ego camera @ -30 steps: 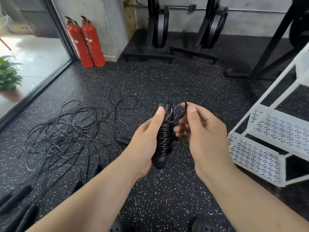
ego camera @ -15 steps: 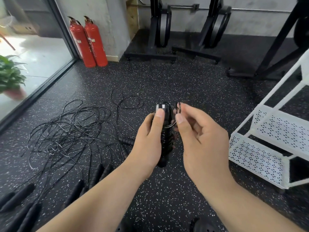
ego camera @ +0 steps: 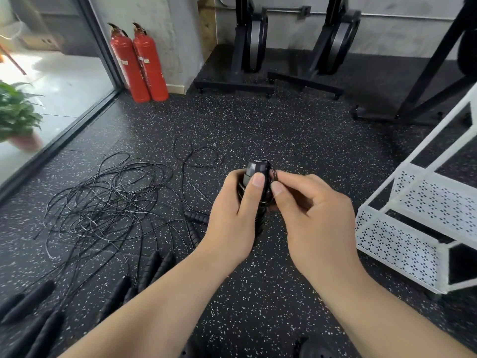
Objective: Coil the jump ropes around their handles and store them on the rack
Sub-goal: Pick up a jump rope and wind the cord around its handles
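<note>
- Two bare hands meet in mid-view, forearms reaching in from the bottom edge.
- Left hand (ego camera: 232, 215) is curled round the coiled jump rope (ego camera: 255, 169). This is a black handle bundle held upright with cord wound round it. The thumb lies flat up the front of the bundle, its tip near the top.
- Right hand (ego camera: 312, 215) sits just right of the bundle. Thumb and forefinger pinch a small loop of cord (ego camera: 274, 174) against the upper end of the handles. The other fingers are curled in underneath.
- Just left of the left hand, a ribbed black handle (ego camera: 197, 217) lies on the speckled floor (ego camera: 258, 293), partly hidden behind the hand.
- Below and left of the left forearm, several more loose handles (ego camera: 154, 264) lie close together. Another group (ego camera: 31, 306) sits far out toward the bottom-left corner.
- Further left of the left hand, well apart from it, a tangle of thin black cord (ego camera: 103, 202) spreads across the floor. One looped strand reaches up beyond the hands.
- Right of the right hand stands the white rack (ego camera: 413, 244), with perforated shelves on a slanted frame. It is near that hand, but neither hand touches it.
- Far beyond the left hand, two red fire extinguishers (ego camera: 139, 63) stand side by side against the wall. A potted plant (ego camera: 18, 117) shows at the far-left edge, beyond a glass pane.
- Straight beyond both hands, black equipment stands (ego camera: 250, 47) line the back wall.
</note>
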`<action>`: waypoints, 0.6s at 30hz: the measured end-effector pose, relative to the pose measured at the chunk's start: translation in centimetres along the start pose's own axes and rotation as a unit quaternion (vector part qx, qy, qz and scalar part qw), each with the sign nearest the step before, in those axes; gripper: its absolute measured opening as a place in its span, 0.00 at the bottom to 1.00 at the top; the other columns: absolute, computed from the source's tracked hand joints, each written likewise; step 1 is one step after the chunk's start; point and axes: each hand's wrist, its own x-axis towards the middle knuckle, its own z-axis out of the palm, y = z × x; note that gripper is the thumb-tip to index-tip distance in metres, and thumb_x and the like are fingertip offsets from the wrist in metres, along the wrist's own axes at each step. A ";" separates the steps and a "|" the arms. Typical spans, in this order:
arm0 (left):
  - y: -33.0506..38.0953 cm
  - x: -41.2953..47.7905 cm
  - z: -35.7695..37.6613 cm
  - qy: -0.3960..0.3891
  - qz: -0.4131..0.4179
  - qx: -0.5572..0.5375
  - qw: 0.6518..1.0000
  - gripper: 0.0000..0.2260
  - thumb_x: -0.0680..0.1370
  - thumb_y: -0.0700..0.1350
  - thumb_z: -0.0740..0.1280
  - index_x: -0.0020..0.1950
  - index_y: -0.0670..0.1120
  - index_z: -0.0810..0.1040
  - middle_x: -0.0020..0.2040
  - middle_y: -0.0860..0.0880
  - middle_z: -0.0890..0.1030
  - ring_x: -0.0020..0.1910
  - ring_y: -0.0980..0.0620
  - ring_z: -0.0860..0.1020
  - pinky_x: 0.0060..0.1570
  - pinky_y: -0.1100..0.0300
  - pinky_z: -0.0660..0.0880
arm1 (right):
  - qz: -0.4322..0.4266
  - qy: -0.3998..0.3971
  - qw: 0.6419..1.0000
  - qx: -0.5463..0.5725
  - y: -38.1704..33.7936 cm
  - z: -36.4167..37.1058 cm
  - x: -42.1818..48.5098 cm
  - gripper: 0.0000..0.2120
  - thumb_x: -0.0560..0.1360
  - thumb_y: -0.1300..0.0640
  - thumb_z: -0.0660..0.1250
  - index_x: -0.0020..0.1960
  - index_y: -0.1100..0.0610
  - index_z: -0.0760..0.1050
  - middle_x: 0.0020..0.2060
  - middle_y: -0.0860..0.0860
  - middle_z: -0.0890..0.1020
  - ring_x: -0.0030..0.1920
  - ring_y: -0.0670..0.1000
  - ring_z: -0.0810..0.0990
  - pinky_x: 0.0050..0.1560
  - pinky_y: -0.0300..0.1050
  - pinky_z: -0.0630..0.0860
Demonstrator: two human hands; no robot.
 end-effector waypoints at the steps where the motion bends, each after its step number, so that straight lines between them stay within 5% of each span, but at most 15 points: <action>1: 0.0 0.0 -0.1 -0.005 0.004 0.008 1.000 0.22 0.81 0.65 0.59 0.63 0.51 0.78 0.49 0.64 0.84 0.48 0.65 0.81 0.47 0.70 0.72 | 0.009 -0.003 1.000 0.014 0.0 -0.1 0.1 0.11 0.82 0.53 0.72 0.62 0.45 0.86 0.50 0.39 0.86 0.52 0.41 0.85 0.56 0.40 0.81; 6: 0.0 -0.1 -0.4 -0.014 0.024 0.035 0.999 0.22 0.82 0.64 0.58 0.66 0.52 0.77 0.53 0.66 0.83 0.53 0.64 0.82 0.50 0.72 0.72 | 0.081 -0.018 0.989 0.122 -0.4 -0.4 0.4 0.06 0.78 0.55 0.77 0.51 0.44 0.88 0.42 0.44 0.88 0.43 0.46 0.87 0.50 0.45 0.83; 13: 0.0 -0.2 -0.5 -0.011 0.032 0.060 0.998 0.20 0.82 0.65 0.57 0.64 0.54 0.76 0.52 0.64 0.83 0.51 0.61 0.81 0.47 0.71 0.73 | 0.232 -0.067 0.931 0.274 0.0 -0.8 1.2 0.05 0.73 0.58 0.80 0.49 0.56 0.88 0.38 0.53 0.87 0.38 0.51 0.84 0.43 0.40 0.81; 18: 0.2 0.0 -0.6 -0.026 0.041 0.074 0.996 0.17 0.83 0.63 0.58 0.64 0.55 0.76 0.51 0.66 0.83 0.49 0.63 0.81 0.47 0.70 0.73 | 0.342 -0.104 0.841 0.407 0.1 -0.7 1.5 0.12 0.70 0.59 0.79 0.53 0.58 0.87 0.42 0.54 0.87 0.37 0.48 0.82 0.38 0.41 0.81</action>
